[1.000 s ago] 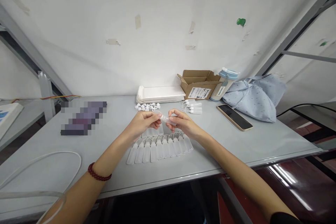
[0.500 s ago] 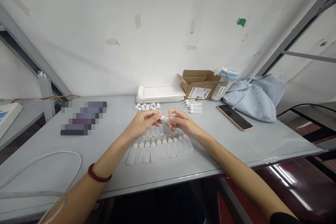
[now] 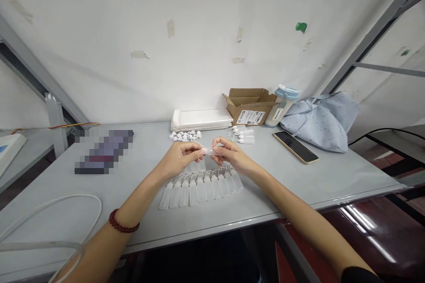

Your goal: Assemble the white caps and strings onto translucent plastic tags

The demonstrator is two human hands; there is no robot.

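Between my two hands is a small translucent plastic bottle (image 3: 210, 151), held nearly level above the table. My left hand (image 3: 186, 155) is closed on its neck end, the thumb and fingers pinching there and hiding part of it. My right hand (image 3: 229, 154) grips the body end with bent fingers. Below them lies a row of similar flat bottles (image 3: 201, 189) with thin white loops at their tops. More bottles (image 3: 195, 166) are partly hidden behind my left hand. A heap of small white caps (image 3: 186, 135) sits just beyond my hands.
A stack of white envelopes (image 3: 202, 120) and an open cardboard box (image 3: 250, 108) stand by the wall. Several looped bottles (image 3: 244, 134) lie before the box. Farther right are a tumbler (image 3: 281, 106), a phone (image 3: 295, 147) and a blue cloth bag (image 3: 322, 121). A white cable (image 3: 96, 199) curls at left.
The bottle in my hands has turned from a slant to nearly level. Both hands stay in about the same place, and the whole view has shifted slightly.
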